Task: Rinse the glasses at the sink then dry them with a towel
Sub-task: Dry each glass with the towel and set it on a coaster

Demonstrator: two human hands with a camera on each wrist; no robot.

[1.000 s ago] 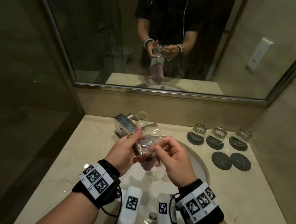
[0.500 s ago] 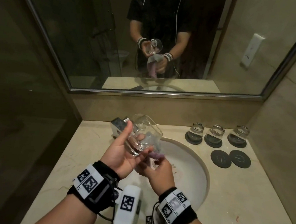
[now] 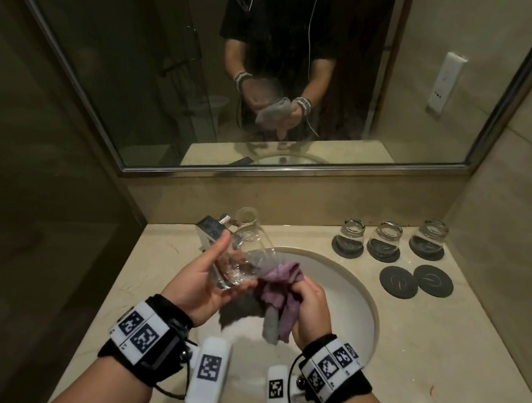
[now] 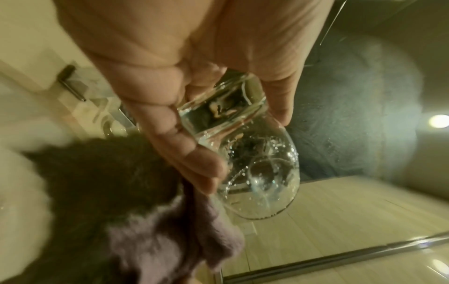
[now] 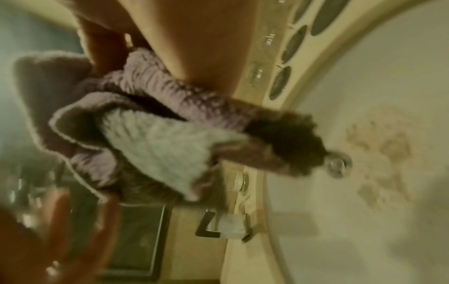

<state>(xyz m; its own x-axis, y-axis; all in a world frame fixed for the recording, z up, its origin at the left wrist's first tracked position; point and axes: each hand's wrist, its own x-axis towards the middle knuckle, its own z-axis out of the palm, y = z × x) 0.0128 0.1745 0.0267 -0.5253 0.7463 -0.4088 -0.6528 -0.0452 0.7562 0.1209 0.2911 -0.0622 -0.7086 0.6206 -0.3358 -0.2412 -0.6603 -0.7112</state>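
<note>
My left hand (image 3: 220, 273) holds a clear, wet glass (image 3: 242, 256) by its base over the left rim of the sink (image 3: 367, 304), mouth tilted up and away. The left wrist view shows my fingers (image 4: 194, 153) curled round the glass (image 4: 257, 173), droplets inside it. My right hand (image 3: 305, 294) grips a bunched purple and grey towel (image 3: 280, 283) just right of the glass. The towel (image 5: 155, 130) hangs below the hand over the basin; whether it touches the glass I cannot tell. Three more glasses (image 3: 384, 239) stand on dark coasters at the back right.
A chrome faucet (image 3: 213, 226) rises behind the glass at the sink's back left. Two bare dark coasters (image 3: 415, 280) lie right of the basin. A wall mirror (image 3: 266, 76) above the beige counter (image 3: 436, 352) reflects the person. The wall closes the counter on the right.
The towel has come out of the glass: my right hand pulled it down and to the right, while my left hand tilted the glass mouth up and away.
</note>
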